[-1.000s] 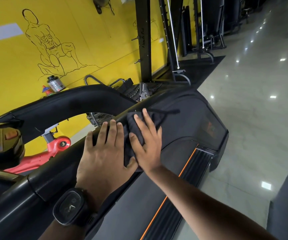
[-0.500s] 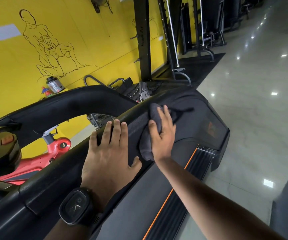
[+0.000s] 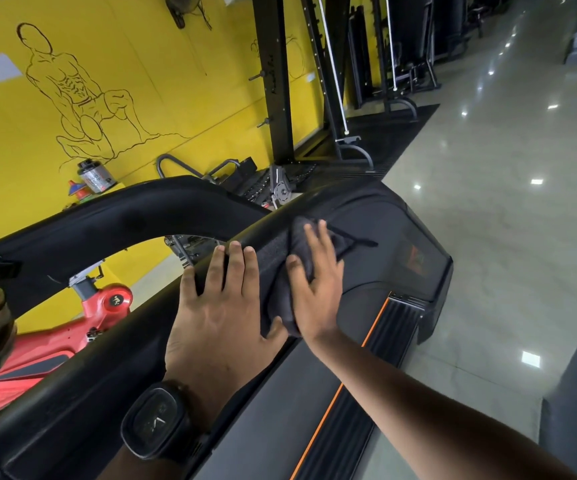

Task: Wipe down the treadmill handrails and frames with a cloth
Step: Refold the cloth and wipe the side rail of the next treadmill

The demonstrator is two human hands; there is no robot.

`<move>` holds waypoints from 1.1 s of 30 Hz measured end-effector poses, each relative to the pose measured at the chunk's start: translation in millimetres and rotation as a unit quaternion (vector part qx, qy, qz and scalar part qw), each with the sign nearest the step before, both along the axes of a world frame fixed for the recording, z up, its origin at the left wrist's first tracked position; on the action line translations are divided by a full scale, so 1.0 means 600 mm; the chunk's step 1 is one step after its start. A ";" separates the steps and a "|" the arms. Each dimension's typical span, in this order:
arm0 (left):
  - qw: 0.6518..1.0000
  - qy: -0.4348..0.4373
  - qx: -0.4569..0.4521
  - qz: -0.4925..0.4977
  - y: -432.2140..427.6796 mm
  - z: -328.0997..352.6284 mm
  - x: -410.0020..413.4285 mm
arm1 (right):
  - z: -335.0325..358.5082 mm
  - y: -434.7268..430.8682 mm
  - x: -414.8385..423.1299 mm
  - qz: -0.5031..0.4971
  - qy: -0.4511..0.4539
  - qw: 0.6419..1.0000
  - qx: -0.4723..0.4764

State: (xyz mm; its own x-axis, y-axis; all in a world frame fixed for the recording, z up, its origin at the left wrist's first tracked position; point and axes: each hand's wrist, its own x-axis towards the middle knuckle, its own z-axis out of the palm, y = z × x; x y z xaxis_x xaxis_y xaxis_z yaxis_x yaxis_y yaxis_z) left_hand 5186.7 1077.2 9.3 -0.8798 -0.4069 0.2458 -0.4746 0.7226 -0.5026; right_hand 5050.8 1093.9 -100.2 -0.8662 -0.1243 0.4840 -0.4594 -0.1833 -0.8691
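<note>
Right hand (image 3: 318, 289) is flat out, fingers straight and spread, pressing the dark grey soft cloth (image 3: 299, 242) against the inner side of the near black curved treadmill handrail (image 3: 72, 393), up toward its far end where it dips to the black motor hood (image 3: 401, 233). Left hand (image 3: 221, 306) lies just beside it, palm down on the same rail, fingers straight with the tips over the top edge, holding nothing; a black square wristwatch (image 3: 157, 422) sits on that wrist. That cloth looks light and limp, bunched under the palm with a loose corner poking out past the fingers, so I'd say it needs a broad flat press or a wrap round the rail, otherwise it will fold and slide off. The rail itself looks rigid and smooth, likely fixed, good for leaning on. Below runs the grey treadmill belt (image 3: 280, 427) with an orange-striped side strip (image 3: 335, 393). The far black handrail (image 3: 124, 220) arches across the left, a red exercise bike (image 3: 82, 323) beyond it, a silver tub (image 3: 94, 174) by the yellow wall (image 3: 176, 109), and a black cable machine frame (image 3: 276, 81) behind. Nothing blocks the rail ahead; the left hand covers the stretch behind the cloth.
</note>
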 end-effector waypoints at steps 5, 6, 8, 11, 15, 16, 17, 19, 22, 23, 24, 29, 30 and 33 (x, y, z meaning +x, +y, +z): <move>1.000 0.007 0.004 0.004 0.001 -0.002 -0.014 | -0.002 0.000 -0.062 -0.027 0.098 0.995 0.013; 1.000 0.007 0.003 0.006 0.002 -0.001 -0.015 | -0.009 -0.002 -0.062 -0.028 0.015 0.999 -0.006; 1.000 0.005 0.002 0.009 0.004 -0.002 -0.021 | -0.013 -0.004 -0.042 -0.015 -0.087 0.996 -0.018; 1.000 0.004 0.008 0.007 0.006 -0.004 -0.036 | -0.009 0.004 -0.030 0.002 0.066 0.998 0.014; 1.000 0.016 0.008 0.005 0.009 -0.005 -0.045 | -0.014 0.010 -0.107 -0.014 0.153 0.987 0.049; 1.000 0.014 0.007 0.003 0.009 -0.006 -0.045 | -0.022 0.006 -0.111 -0.021 0.071 0.997 0.029; 1.000 0.012 0.006 0.002 0.009 -0.006 -0.048 | -0.025 0.003 -0.102 -0.023 -0.030 0.999 0.007; 1.000 0.010 0.004 0.001 0.008 -0.007 -0.055 | -0.024 -0.001 -0.066 -0.010 -0.110 0.994 -0.009; 1.000 0.009 0.003 0.001 0.009 -0.009 -0.071 | -0.015 0.010 -0.059 0.004 0.146 0.989 0.035; 1.000 0.007 0.002 0.002 0.009 -0.009 -0.076 | -0.010 0.011 -0.081 0.003 0.198 0.979 0.054; 1.000 0.004 0.002 0.003 0.009 -0.008 -0.079 | -0.006 0.011 -0.102 -0.002 0.196 0.979 0.058; 1.000 0.005 0.004 0.007 0.011 -0.011 -0.092 | -0.027 0.005 -0.103 -0.012 -0.120 0.993 0.005; 1.000 0.005 0.007 0.007 0.011 -0.012 -0.096 | -0.026 0.004 -0.094 -0.013 -0.072 0.997 0.012; 1.000 0.003 0.004 0.006 0.011 -0.013 -0.108 | -0.012 0.012 -0.120 -0.002 0.164 0.985 0.056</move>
